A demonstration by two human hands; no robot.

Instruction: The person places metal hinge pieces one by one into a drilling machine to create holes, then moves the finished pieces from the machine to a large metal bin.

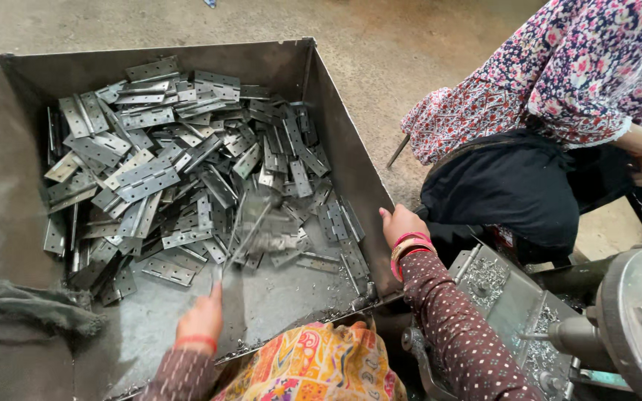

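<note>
A large grey metal bin [336, 126] holds a heap of flat steel hinges [180, 171]. My left hand [202, 319] is low inside the bin near its front, fingers together, with a blurred hinge [250, 230] in the air just above it; whether it grips anything I cannot tell. My right hand [401, 223] rests on the bin's right rim, fingers curled over the edge, with red and gold bangles at the wrist.
A dark cloth [24, 308] hangs over the bin's front left corner. At the right sits another person in a floral top [559, 74] and black garment. A grey machine [633, 319] and a small tray of metal shavings [484, 278] stand at lower right.
</note>
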